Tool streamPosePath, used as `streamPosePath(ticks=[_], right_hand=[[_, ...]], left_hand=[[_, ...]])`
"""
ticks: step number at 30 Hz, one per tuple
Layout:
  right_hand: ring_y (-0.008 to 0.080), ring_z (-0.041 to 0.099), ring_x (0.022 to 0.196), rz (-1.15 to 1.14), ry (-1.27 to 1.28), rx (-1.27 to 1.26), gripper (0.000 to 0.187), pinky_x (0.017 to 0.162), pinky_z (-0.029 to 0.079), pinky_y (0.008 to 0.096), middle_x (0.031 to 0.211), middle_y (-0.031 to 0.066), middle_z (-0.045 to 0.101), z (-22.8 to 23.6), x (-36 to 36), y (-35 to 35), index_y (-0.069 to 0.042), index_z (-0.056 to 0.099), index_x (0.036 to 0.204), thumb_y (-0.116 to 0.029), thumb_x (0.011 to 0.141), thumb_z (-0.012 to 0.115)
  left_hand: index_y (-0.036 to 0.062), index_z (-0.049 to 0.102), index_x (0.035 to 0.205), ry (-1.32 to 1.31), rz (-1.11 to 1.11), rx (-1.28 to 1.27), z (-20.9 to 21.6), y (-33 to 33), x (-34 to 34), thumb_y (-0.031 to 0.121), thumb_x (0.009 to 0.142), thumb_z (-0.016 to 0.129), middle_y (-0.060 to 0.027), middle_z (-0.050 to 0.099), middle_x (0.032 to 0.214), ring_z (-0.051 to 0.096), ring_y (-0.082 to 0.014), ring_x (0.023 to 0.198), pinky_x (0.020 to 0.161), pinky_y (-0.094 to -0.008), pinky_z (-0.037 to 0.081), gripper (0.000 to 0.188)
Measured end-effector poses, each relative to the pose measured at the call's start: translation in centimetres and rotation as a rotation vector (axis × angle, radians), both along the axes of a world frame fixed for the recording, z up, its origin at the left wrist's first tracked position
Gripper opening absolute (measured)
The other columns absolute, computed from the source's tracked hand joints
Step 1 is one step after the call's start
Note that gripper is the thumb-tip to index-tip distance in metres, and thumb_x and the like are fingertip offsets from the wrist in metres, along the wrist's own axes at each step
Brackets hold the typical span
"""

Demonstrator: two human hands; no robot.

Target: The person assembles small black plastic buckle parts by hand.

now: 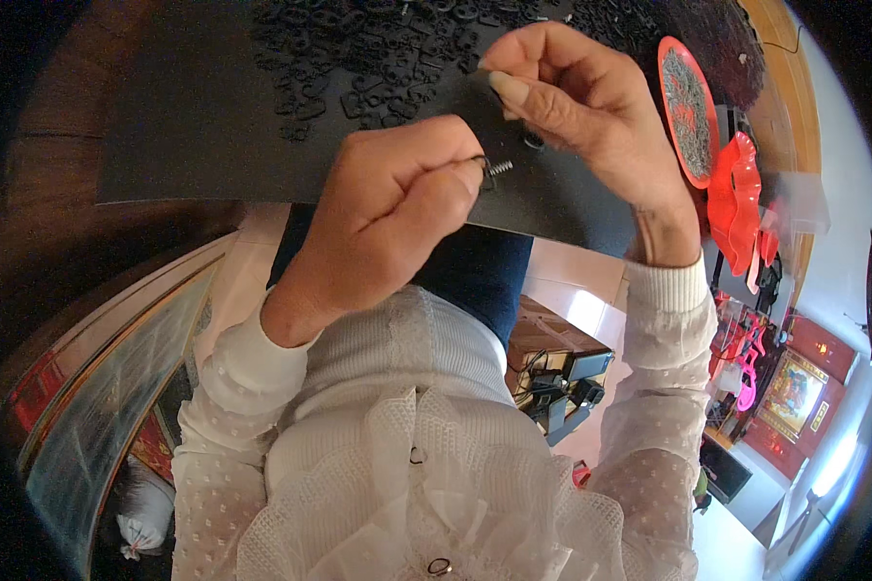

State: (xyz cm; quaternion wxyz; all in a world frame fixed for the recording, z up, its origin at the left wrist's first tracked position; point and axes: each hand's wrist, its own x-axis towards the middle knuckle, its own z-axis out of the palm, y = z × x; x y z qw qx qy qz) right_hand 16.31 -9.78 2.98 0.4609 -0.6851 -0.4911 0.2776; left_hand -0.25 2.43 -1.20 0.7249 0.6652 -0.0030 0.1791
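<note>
1. Left hand (397,194): clamped on a small black part (490,178); metal spring (501,168) projects rightward above the dark mat (184,126).
2. Right hand (586,102): apart from left; I cannot tell whether its fingertips grip anything.

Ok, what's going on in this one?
A person's left hand pinches a small black part with a spring sticking out. Their right hand is beside it; whether it holds anything is unclear. Loose black pieces lie beyond on the dark surface; a red tray of small grey bits is at the right.
</note>
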Motion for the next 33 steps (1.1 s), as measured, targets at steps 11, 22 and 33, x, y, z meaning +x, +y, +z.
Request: streamPosePath(ticks=[11, 22, 33], right_hand=[[0.0079, 0.051, 0.059, -0.187, 0.253, 0.053, 0.023, 0.053, 0.043, 0.0224, 0.072, 0.0012, 0.056, 0.4, -6.4, -1.5, 0.003, 0.060, 0.111, -0.010, 0.092, 0.058], [0.0115, 0.054, 0.058, -0.133, -0.036, 0.124, 0.019, 0.052, 0.043, 0.0244, 0.074, 0.0050, 0.051, -0.7, -6.9, -2.0, 0.004, 0.059, 0.106, -0.005, 0.089, 0.058], [0.0018, 0.031, 0.046, -0.168, 0.453, 0.021, 0.033, 0.042, 0.021, 0.0198, 0.053, -0.0063, 0.039, 0.4, -4.8, -2.4, -0.002, 0.061, 0.083, -0.031, 0.097, 0.052]], left_hand=[[0.0011, 0.058, 0.081, 0.032, 0.054, -0.181, -0.5, -0.2, 0.0, 0.012, 0.090, 0.050, 0.0040, 0.049, 0.062, 0.039, -0.0012, 0.052, 0.047, -0.0197, 0.031, 0.017], [0.0012, 0.059, 0.079, 0.083, 0.017, -0.268, 0.2, 0.1, -0.1, 0.018, 0.090, 0.049, 0.0027, 0.050, 0.064, 0.038, -0.0015, 0.055, 0.049, -0.0186, 0.028, 0.022], [0.0033, 0.051, 0.068, -0.005, -0.082, -0.174, -0.6, 0.9, 0.3, 0.014, 0.086, 0.047, 0.0023, 0.041, 0.057, 0.035, -0.0030, 0.051, 0.047, -0.0219, 0.026, 0.021]])
